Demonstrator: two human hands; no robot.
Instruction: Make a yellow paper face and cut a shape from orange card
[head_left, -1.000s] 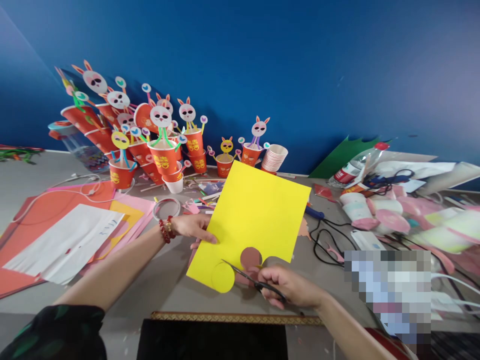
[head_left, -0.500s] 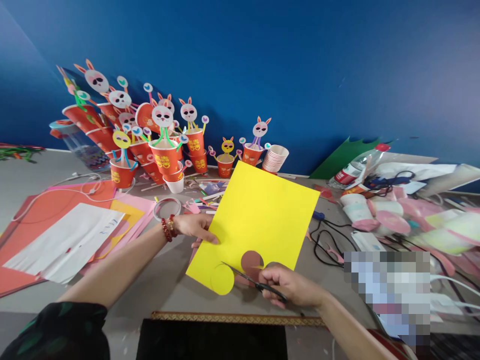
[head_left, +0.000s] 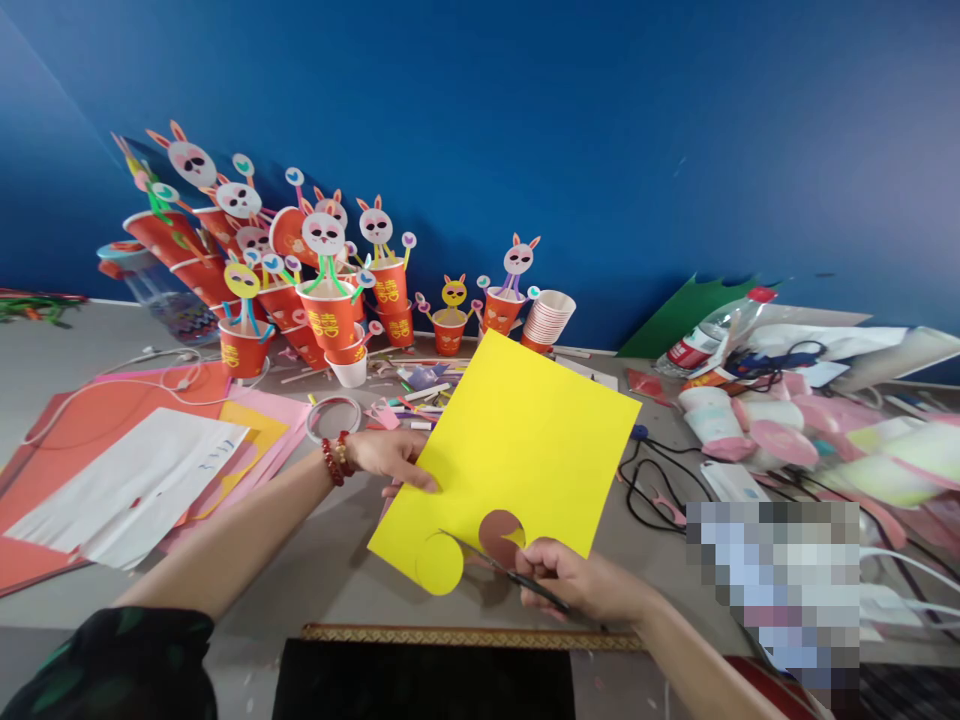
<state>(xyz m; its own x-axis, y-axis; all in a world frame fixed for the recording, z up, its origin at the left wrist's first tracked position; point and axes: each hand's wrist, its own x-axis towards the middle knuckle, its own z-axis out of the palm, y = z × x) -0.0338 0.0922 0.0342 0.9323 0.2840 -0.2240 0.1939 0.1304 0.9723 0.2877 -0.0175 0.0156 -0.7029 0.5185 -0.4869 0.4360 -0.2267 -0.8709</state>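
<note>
My left hand grips the left edge of a yellow sheet of paper, thumb on top and the other fingers mostly hidden beneath it. Through the handles of dark scissors go the fingers of my right hand. The blades reach left over the sheet's lower edge, at the rim of a partly cut yellow circle. That circle still joins the sheet on its left side. Just right of it, a round gap in the sheet shows a brownish surface beneath.
Red paper cups with rabbit-faced figures line the blue wall. Coloured paper and a white sheet lie left, near a tape roll. At right are a plastic bottle, black cords and pink-and-white rolls.
The yellow sheet has turned slightly clockwise, its lower corner shifting a little left. The scissor blades look closer together at the circle's rim. Both hands keep their hold.
</note>
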